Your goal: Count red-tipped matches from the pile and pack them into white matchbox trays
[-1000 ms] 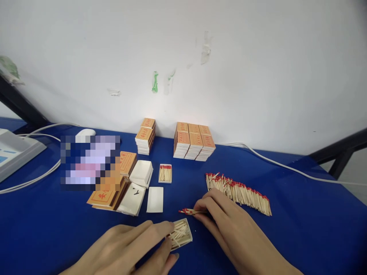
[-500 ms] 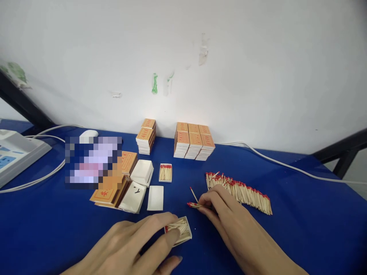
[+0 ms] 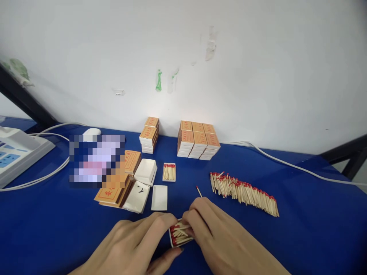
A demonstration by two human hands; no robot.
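My left hand [image 3: 134,246] grips a small white matchbox tray [image 3: 180,235] on the blue table [image 3: 43,225], fingers on its left side. The tray holds red-tipped matches lying unevenly. My right hand [image 3: 218,236] has its fingertips on those matches at the tray's right side. One single match [image 3: 198,191] lies loose just beyond my right hand. A long heap of loose matches [image 3: 243,192] lies to the right.
Another filled tray [image 3: 169,172], empty white trays [image 3: 159,198] and flat orange sleeves [image 3: 114,191] sit at centre left. Stacks of closed orange matchboxes [image 3: 197,140] stand by the wall. A white device [image 3: 17,151], a mouse [image 3: 91,131] and cables lie at left.
My right hand carried a pinch of matches left and down into the tray held by my left hand. One match was left behind on the table. The view shifted slightly.
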